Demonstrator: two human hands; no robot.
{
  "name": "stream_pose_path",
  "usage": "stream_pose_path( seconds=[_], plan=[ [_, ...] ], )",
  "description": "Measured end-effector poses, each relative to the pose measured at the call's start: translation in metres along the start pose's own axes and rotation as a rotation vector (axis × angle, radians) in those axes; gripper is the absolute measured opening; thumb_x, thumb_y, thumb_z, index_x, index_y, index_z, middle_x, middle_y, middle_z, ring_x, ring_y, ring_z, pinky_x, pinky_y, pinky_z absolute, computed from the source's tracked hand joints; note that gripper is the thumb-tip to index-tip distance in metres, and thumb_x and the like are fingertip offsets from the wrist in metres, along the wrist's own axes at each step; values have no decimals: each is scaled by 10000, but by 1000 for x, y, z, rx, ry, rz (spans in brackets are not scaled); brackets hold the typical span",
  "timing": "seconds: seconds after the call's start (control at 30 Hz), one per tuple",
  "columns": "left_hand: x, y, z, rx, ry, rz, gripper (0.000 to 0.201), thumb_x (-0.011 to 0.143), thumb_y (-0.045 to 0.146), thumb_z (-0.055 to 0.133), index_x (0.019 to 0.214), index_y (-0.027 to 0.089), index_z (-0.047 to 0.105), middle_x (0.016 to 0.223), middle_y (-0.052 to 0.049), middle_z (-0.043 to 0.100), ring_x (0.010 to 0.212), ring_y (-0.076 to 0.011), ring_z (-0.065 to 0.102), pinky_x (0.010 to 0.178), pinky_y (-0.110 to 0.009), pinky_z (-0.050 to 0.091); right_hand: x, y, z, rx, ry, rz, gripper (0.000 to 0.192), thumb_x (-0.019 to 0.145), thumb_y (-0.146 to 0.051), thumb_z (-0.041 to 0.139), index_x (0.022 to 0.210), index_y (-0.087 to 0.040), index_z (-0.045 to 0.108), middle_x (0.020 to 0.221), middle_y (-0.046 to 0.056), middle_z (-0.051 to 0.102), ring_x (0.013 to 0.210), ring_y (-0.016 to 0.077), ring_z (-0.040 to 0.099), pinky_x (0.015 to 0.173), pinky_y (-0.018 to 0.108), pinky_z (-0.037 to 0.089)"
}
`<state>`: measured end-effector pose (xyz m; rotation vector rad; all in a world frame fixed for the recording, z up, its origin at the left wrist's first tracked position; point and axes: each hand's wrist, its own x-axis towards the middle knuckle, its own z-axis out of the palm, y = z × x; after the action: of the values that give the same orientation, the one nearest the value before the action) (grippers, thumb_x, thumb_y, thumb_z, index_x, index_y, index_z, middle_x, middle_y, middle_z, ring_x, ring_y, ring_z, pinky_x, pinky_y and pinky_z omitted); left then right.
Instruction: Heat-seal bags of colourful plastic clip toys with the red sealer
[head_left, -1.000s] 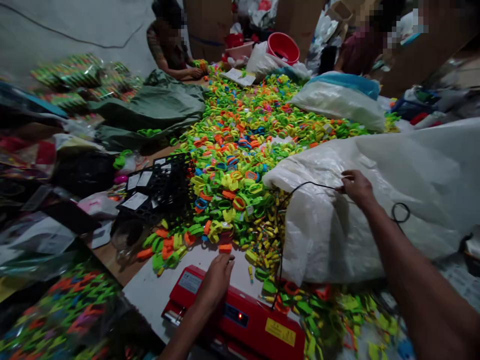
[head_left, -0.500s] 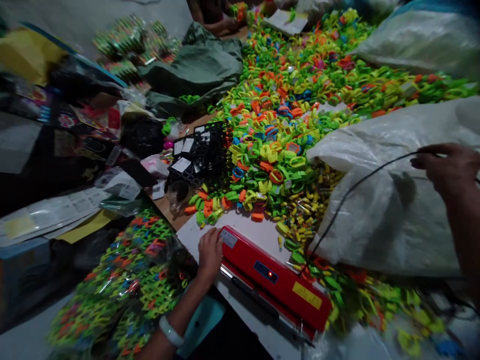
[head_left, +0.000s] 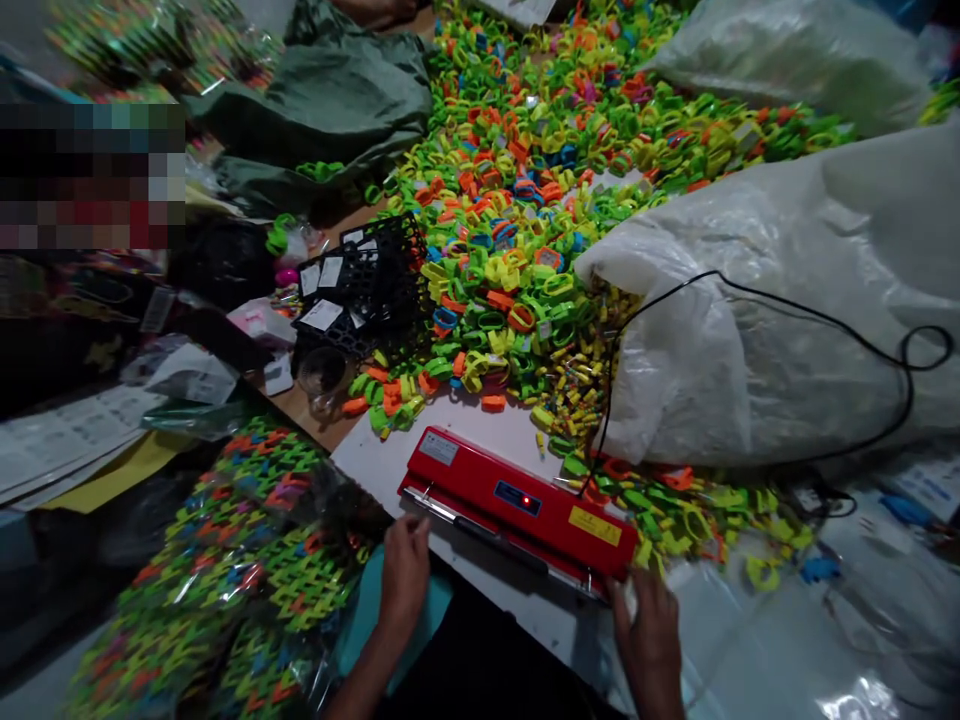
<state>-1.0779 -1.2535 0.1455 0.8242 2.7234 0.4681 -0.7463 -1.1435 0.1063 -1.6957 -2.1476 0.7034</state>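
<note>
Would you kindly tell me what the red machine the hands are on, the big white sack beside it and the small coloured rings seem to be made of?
The red heat sealer looks like painted sheet metal: smooth glossy casing, sharp edges, stuck-on labels. The white sack seems to be thin translucent plastic film, crinkled and shiny. The coloured rings appear to be moulded plastic or rubber in bright neon tones; which one is unclear. The left hand and right hand touch the sealer's front edge.

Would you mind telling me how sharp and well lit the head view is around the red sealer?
Head view: dim overall; the red sealer is fairly sharp, its indicator light glowing. The left hand and right hand are dark and slightly soft. The packed bags at lower left smear with motion blur; the white sack shows mild sheen; edges bow outward.
</note>
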Motion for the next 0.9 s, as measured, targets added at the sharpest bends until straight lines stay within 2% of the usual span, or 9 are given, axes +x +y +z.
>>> stream_pose_path(
  seconds=[0.1, 0.2, 0.3, 0.37, 0.47, 0.6, 0.7, 0.77, 0.9],
  plan=[
    [-25, 14, 13, 32, -133, 323, 338, 911, 388, 502, 1155, 183, 613, 1170, -133, 621, 1116, -285, 586, 954, -467, 487, -40, -17, 20, 44, -92, -248, 374, 923, -404, 539, 1232, -197, 579, 1142, 127, 637, 1052, 276, 579, 879, 442, 479],
    [-11, 34, 27, 123, -217, 683, 352, 920, 315, 531, 1264, 251, 574, 1260, -110, 622, 1185, -291, 559, 991, -498, 438, -5, -33, 31, 90, -73, -245, 394, 958, -334, 478, 1341, -240, 499, 1227, 119, 596, 1124, 263, 554, 933, 454, 472],
    [46, 63, 35, 141, -104, 688, 468, 943, 325, 492, 1396, 213, 457, 1365, -159, 549, 1272, -288, 500, 1045, -494, 398, 73, -25, 28, 16, 185, -23, 567, 949, -422, 459, 1446, -162, 375, 1372, 228, 450, 1272, 352, 445, 983, 553, 428],
    [100, 89, 37, 157, 5, 573, 646, 928, 382, 513, 1489, 138, 306, 1506, -239, 352, 1411, -338, 322, 1097, -534, 340, 126, -6, 22, -76, 292, 128, 802, 889, -522, 528, 1509, -110, 231, 1489, 305, 247, 1364, 445, 304, 992, 629, 383],
    [179, 132, 42, 262, 29, 478, 997, 783, 519, 684, 1536, 156, 140, 1585, -279, -5, 1463, -456, -25, 1081, -720, 176, 184, 25, 20, -238, 231, 119, 983, 808, -513, 638, 1542, -147, 96, 1563, 291, -83, 1424, 522, 54, 1029, 704, 269],
    [239, 173, 74, 375, -140, 676, 1186, 554, 542, 854, 1506, 372, 167, 1607, -182, -81, 1433, -486, -144, 966, -846, 26, 214, 51, 44, -413, 136, -12, 993, 759, -326, 663, 1541, -283, 52, 1567, 181, -250, 1411, 528, -130, 1042, 755, 146],
    [248, 183, 108, 376, -150, 791, 1152, 546, 567, 847, 1487, 407, 201, 1610, -174, -31, 1448, -476, -95, 962, -849, 17, 219, 67, 68, -429, 216, -52, 1008, 712, -224, 626, 1539, -302, 55, 1580, 168, -221, 1409, 533, -131, 1023, 782, 129],
    [244, 184, 125, 364, -51, 792, 1110, 577, 606, 809, 1487, 404, 207, 1606, -186, -39, 1456, -469, -50, 986, -830, -24, 222, 78, 79, -413, 277, -78, 970, 688, -206, 603, 1533, -282, 132, 1594, 173, -164, 1409, 542, -109, 1013, 797, 112],
    [217, 189, 139, 310, 75, 964, 1097, 626, 675, 729, 1508, 385, 144, 1586, -203, -140, 1459, -467, -19, 1030, -793, -47, 230, 95, 88, -376, 282, -77, 846, 723, -240, 543, 1509, -254, 227, 1593, 169, -167, 1404, 564, -61, 977, 817, 147]
  ],
)
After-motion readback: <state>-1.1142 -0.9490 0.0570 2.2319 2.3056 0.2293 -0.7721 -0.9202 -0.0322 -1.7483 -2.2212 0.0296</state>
